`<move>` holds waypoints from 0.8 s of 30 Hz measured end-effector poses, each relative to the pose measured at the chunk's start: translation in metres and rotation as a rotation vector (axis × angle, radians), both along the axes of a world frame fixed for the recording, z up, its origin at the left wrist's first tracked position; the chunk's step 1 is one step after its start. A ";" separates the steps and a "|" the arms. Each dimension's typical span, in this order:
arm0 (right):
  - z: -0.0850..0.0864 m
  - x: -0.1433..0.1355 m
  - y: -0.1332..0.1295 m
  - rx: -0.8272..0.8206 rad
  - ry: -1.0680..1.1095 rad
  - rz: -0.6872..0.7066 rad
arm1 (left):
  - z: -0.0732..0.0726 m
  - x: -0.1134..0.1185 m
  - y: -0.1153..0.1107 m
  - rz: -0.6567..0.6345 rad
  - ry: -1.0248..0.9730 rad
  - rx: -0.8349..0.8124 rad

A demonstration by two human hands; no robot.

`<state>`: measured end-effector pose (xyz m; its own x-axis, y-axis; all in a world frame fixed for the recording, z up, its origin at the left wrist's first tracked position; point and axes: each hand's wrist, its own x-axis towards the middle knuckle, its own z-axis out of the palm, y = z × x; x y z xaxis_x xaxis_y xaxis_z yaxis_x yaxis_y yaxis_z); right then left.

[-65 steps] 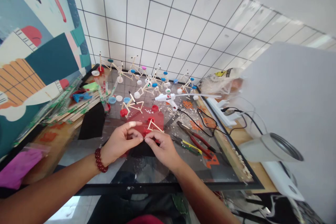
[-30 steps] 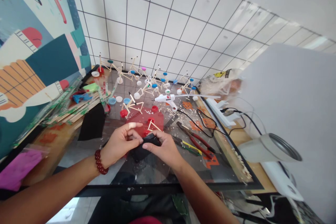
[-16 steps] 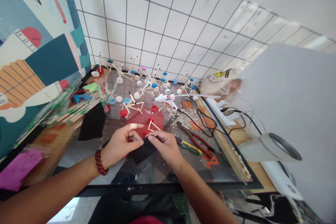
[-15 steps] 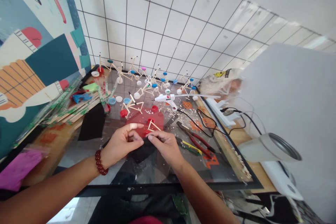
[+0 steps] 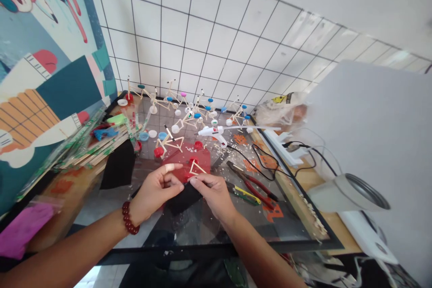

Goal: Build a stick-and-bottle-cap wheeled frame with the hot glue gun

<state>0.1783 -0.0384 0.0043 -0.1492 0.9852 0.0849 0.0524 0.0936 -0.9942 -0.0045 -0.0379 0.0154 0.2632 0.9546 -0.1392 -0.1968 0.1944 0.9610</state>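
My left hand has its thumb and middle finger brought together, while the bandaged index finger points forward. My right hand is closed in a pinch, thumb against index finger; whatever lies between the fingertips is too small to make out. Just beyond them, a triangle of thin wooden sticks rests with red bottle caps on a red sheet. A black piece of material is under the fingertips; I cannot tell whether they touch it.
Behind stand several stick-and-cap models. A white glue gun lies ahead, its cord trailing right. Red-handled pliers and a yellow cutter lie right of my hands. Bundled sticks and a black sheet are at left.
The view has tipped slightly upward, so the table appears lower. My hands keep nearly the same pose, the right fingertips close to the left ones.
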 end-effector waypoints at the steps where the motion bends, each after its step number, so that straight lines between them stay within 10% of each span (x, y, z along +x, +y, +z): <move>1: 0.000 0.000 0.000 0.025 -0.023 0.005 | 0.000 0.001 0.000 -0.002 -0.011 -0.007; 24: 0.005 -0.002 0.000 0.157 -0.101 0.007 | 0.000 0.001 -0.002 -0.018 0.031 0.018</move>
